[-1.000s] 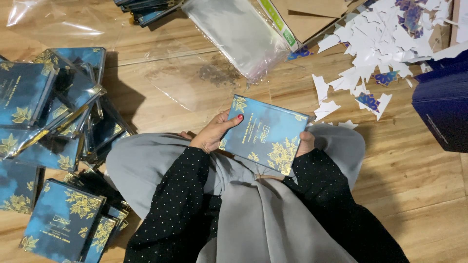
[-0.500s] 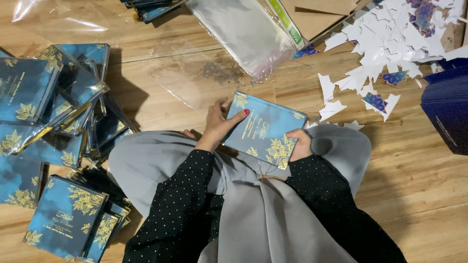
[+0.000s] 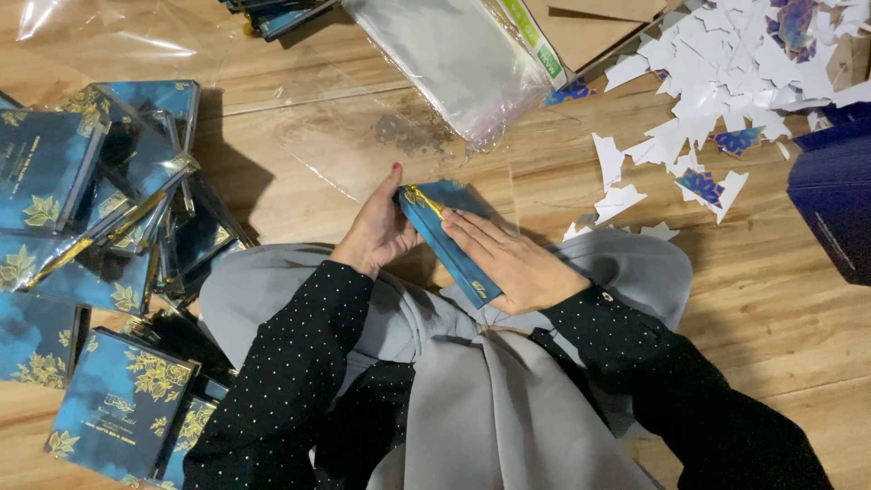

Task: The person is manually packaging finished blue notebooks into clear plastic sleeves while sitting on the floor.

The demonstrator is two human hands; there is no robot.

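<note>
Best done slowly here: keep the blue card (image 3: 446,238) square between both palms, press evenly along its long edge, and avoid creasing the gold-printed corner. Held on edge over the lap, tilted so that only its narrow side and a strip of its face show, near end lower and to the right. Left hand (image 3: 376,231) cupped at the card's far left end, fingers curled loosely round it, thumb side hidden behind. Right hand (image 3: 513,263) laid flat and open along the card's right face, fingers straight and pointing far-left, pressing rather than gripping. Card thus sandwiched between the two hands, touching both, above the grey cloth (image 3: 472,399) of the lap. To the left, a spread of finished blue cards in clear sleeves (image 3: 100,227); far, a stack of empty clear sleeves (image 3: 454,63); far right, a heap of white paper scraps (image 3: 726,82); all on the wooden floor (image 3: 780,299).
</note>
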